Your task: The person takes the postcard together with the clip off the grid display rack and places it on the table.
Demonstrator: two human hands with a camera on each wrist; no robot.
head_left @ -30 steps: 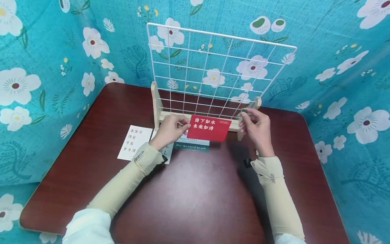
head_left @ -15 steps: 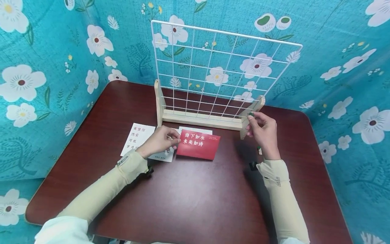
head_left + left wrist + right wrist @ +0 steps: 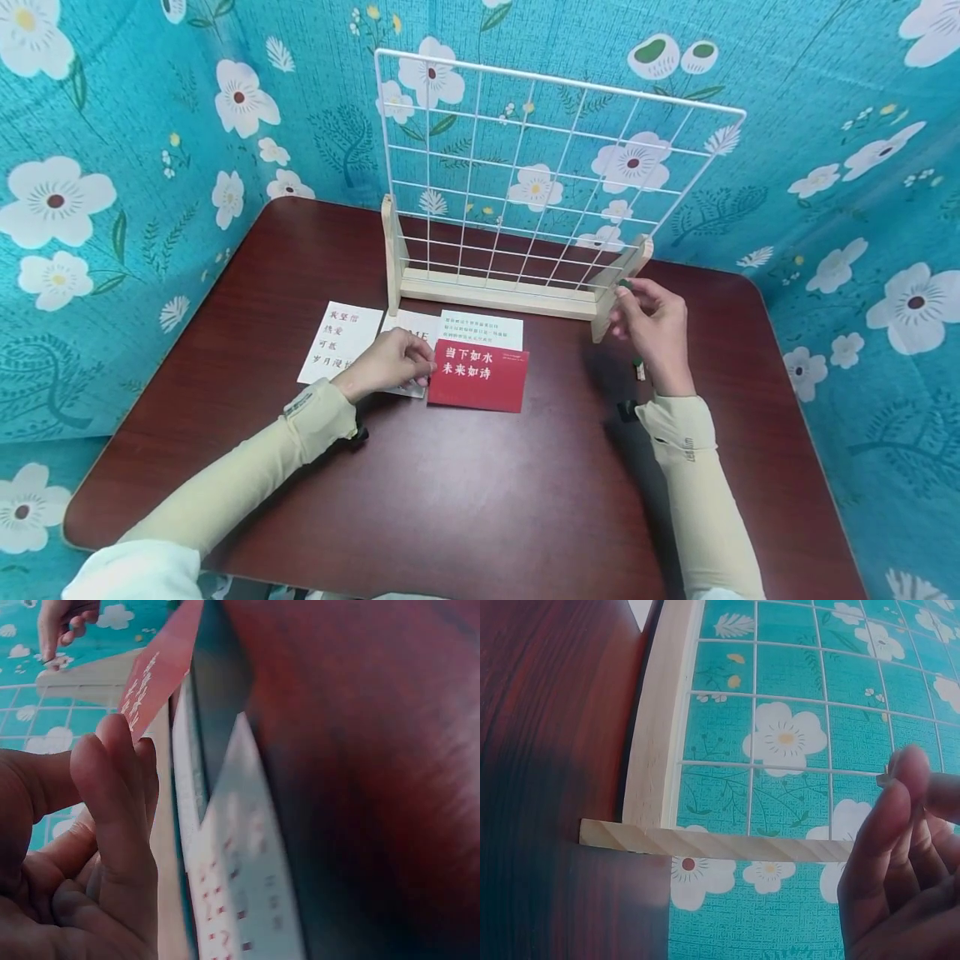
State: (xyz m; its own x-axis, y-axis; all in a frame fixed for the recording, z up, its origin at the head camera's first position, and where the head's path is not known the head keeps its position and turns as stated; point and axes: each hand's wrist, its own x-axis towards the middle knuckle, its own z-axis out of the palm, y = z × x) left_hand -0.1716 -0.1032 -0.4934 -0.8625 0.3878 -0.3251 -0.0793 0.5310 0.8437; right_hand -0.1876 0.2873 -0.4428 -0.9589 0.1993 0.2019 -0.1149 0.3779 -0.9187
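In the head view my left hand [image 3: 386, 364] pinches the left edge of a red card [image 3: 480, 385] with pale lettering. The card is low over the table, covering the lower part of a white card with green print [image 3: 482, 327]; I cannot tell whether it touches the table. In the left wrist view the red card [image 3: 161, 671] slants away from the fingertips. My right hand [image 3: 651, 329] is raised by the right foot of a white wire grid rack [image 3: 558, 86]. Its thumb and fingers pinch a small green-topped peg [image 3: 624, 286], whose wooden end shows in the right wrist view.
Left of the red card lie a white card with red writing [image 3: 339, 342] and another white card [image 3: 408, 323], partly under my left hand. A small wooden peg with green on top [image 3: 639, 370] lies near my right wrist. The rack's wooden base [image 3: 498, 296] stands behind the cards.
My left hand has brought the red card down, toward me and slightly left, away from the rack. My right hand stays near the rack's right foot, still holding the peg.
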